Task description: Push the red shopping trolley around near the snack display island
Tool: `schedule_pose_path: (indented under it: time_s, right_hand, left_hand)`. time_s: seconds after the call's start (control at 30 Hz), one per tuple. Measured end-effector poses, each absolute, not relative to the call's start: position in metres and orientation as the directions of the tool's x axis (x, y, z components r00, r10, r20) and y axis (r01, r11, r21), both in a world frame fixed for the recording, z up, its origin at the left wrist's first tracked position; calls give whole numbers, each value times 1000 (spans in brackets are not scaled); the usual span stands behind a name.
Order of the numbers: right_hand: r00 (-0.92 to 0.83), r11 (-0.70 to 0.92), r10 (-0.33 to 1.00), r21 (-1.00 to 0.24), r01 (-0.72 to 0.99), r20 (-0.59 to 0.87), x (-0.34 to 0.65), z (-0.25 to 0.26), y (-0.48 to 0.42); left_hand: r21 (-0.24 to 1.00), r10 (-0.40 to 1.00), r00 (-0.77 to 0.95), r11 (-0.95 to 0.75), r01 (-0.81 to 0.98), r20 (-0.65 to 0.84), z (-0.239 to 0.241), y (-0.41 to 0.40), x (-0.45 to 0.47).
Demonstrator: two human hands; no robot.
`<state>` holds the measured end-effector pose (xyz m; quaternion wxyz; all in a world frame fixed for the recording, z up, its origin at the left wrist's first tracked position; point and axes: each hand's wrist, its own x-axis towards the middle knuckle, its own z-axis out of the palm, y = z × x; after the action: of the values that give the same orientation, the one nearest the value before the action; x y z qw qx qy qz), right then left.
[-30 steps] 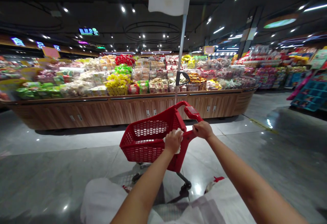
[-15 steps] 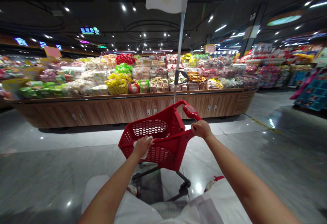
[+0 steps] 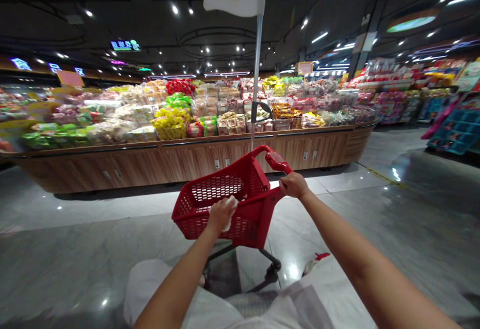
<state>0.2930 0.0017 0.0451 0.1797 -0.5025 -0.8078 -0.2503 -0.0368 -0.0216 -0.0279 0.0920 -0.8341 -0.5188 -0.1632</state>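
Note:
A red shopping cart (image 3: 252, 219) with a perforated plastic basket stands right in front of me, its handle end to the right. My left hand (image 3: 220, 215) is closed around a white cloth (image 3: 231, 206) and presses it against the near top rim of the basket. The cloth drapes over the rim, partly hidden by the fingers. At the near end of the cart's handle (image 3: 276, 161), my right hand (image 3: 294, 185) is wrapped around the red bar. The part of the basket I can see into holds no goods.
Beyond the cart runs a wood-panelled display counter (image 3: 187, 161) piled with packaged snacks (image 3: 172, 123). A metal pole (image 3: 257, 64) with a white sign rises behind the cart. Another stocked rack (image 3: 455, 124) stands at the right. The tiled floor (image 3: 112, 249) is glossy.
My left hand has slid the cloth to the right along the basket's near rim, toward the handle end. My right hand stays on the handle. The view has shifted slightly.

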Motion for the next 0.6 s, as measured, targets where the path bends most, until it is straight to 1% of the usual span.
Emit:
schedule_pose_path:
  time_s: [0.13, 0.23, 0.3, 0.4, 0.43, 0.5, 0.6]
  right_hand:
    - [-442, 366, 759, 248, 897, 478, 306, 49, 7]
    - [-461, 379, 756, 264, 887, 464, 314, 55, 13]
    - [-423, 343, 738, 247, 906, 526, 312, 56, 15]
    - [-351, 302, 715, 186, 935, 604, 284, 46, 12]
    - [-365, 333, 722, 168, 928, 588, 267, 40, 10]
    - [-459, 461, 734, 130, 878, 500, 227, 22, 3]
    - [-531, 584, 752, -22, 811, 392, 164, -7, -10]
  left_hand:
    - [-52, 912, 299, -297, 954, 281, -43, -22, -141]
    - [-68, 950, 233, -223, 972, 211, -41, -21, -176]
    - [-85, 964, 191, -178, 980, 186, -37, -21, -174]
    - [-101, 975, 139, -123, 987, 175, -33, -22, -147]
    - [-98, 976, 133, -118, 988, 174, -32, -23, -135]
    - [-77, 975, 142, -131, 988, 171, -33, -24, -107]
    - [-7, 968, 179, -180, 984, 177, -37, -28, -61]
